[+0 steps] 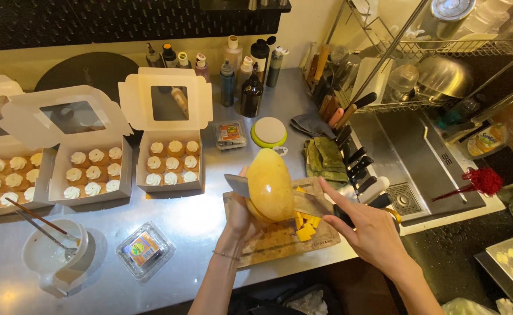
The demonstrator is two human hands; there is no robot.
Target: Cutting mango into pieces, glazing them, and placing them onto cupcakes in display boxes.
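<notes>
Holding a yellow mango upright at frame centre, above the cutting board, the left hand is gripping it from below; the right hand is pressing a knife sideways across its long vertical axis.

arms: bare, no sleeves | left wrist: thin bracelet | right: unadorned

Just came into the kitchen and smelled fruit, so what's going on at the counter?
A person is cutting a mango over a wooden cutting board. The left hand holds the fruit upright, and the right hand works a knife through it. Yellow mango cubes already lie on the board. To the left, three open boxes of frosted cupcakes stand on the steel counter.
</notes>
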